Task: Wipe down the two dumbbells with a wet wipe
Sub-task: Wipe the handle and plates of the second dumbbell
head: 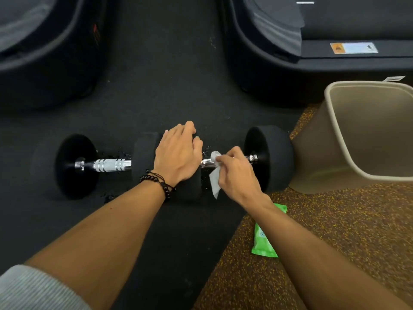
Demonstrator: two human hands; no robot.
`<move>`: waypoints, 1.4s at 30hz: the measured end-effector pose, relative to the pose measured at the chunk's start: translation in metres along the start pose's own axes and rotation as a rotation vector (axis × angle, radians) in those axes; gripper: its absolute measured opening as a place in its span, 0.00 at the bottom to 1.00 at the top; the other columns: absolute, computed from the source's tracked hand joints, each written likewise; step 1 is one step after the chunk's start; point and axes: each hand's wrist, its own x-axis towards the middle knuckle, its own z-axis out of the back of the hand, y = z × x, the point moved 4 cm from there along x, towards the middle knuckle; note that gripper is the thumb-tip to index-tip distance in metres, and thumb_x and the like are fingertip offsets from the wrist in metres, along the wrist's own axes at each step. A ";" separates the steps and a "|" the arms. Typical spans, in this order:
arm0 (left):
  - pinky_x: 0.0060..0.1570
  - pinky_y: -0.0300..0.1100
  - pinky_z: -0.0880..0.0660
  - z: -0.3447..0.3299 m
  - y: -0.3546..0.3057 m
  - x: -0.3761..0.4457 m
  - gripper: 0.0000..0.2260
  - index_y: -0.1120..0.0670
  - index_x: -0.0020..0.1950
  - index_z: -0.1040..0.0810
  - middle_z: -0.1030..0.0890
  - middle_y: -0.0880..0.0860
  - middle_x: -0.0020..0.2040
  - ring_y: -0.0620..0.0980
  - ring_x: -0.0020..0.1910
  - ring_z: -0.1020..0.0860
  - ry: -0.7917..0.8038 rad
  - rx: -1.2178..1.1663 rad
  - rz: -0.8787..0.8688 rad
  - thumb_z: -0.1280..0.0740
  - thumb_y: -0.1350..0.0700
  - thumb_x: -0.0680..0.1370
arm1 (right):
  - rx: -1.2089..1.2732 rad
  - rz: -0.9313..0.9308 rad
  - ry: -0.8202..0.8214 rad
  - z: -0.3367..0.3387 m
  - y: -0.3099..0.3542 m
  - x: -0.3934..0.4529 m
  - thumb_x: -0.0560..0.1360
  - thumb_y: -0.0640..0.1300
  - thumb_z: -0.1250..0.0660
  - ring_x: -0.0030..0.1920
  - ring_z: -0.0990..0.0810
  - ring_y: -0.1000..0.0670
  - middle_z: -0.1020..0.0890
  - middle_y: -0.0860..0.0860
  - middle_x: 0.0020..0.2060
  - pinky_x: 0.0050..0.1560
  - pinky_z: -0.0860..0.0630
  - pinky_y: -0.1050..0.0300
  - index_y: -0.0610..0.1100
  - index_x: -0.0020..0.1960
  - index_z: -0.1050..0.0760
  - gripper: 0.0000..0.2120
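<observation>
Below, a black rubber floor (156, 86) is spreading across most of the view, giving way at the right to a brown speckled floor (335, 231). Dark machine bases are occupying the upper left (49, 63) and upper right (279, 70) corners, the right one carrying a warning label (353, 48).

Two dumbbells are lying end to end across the middle of the black floor. The left dumbbell (111, 165) is showing its chrome knurled handle uncovered between two black heads. The left hand (178, 155), with a bead bracelet (158, 180) at the wrist, is resting palm down with its fingers curved over the inner head of the right dumbbell (268, 157), hiding most of that head. The right hand (237, 173) is pinching a white wet wipe (215, 177) against the right dumbbell's chrome handle, covering much of the bar; the wipe's loose end is hanging below the fingers.

A green wipes packet (263, 238) is lying on the speckled floor, partly crossed by the right forearm. A beige bin (330, 139) is standing just beside the right dumbbell's outer head; whether they are touching cannot be told.
</observation>
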 end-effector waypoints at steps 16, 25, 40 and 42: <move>0.54 0.46 0.30 -0.006 0.004 -0.004 0.09 0.53 0.57 0.29 0.22 0.50 0.58 0.49 0.59 0.26 -0.046 0.000 -0.005 0.43 0.52 0.81 | -0.014 0.081 0.186 -0.018 0.031 0.021 0.75 0.40 0.34 0.47 0.27 0.46 0.31 0.48 0.49 0.48 0.25 0.51 0.42 0.55 0.22 0.09; 0.52 0.45 0.30 -0.007 0.003 -0.005 0.09 0.53 0.56 0.29 0.21 0.50 0.57 0.50 0.57 0.25 -0.064 0.023 -0.017 0.43 0.51 0.80 | -0.166 0.027 0.117 -0.006 0.025 0.004 0.77 0.38 0.40 0.55 0.30 0.45 0.31 0.45 0.56 0.50 0.30 0.55 0.42 0.67 0.30 0.19; 0.54 0.48 0.30 -0.007 0.004 -0.007 0.10 0.54 0.56 0.29 0.22 0.51 0.56 0.51 0.57 0.25 -0.072 0.014 -0.006 0.42 0.51 0.79 | -0.571 -0.014 0.159 0.020 0.004 -0.007 0.78 0.39 0.43 0.59 0.29 0.43 0.29 0.44 0.59 0.49 0.26 0.51 0.38 0.66 0.32 0.17; 0.55 0.49 0.29 -0.007 0.005 -0.007 0.10 0.54 0.56 0.29 0.22 0.51 0.55 0.52 0.57 0.25 -0.075 0.013 -0.008 0.42 0.51 0.79 | -0.619 -0.042 0.169 0.026 -0.004 0.007 0.78 0.38 0.43 0.59 0.30 0.42 0.28 0.43 0.58 0.50 0.26 0.51 0.37 0.63 0.29 0.15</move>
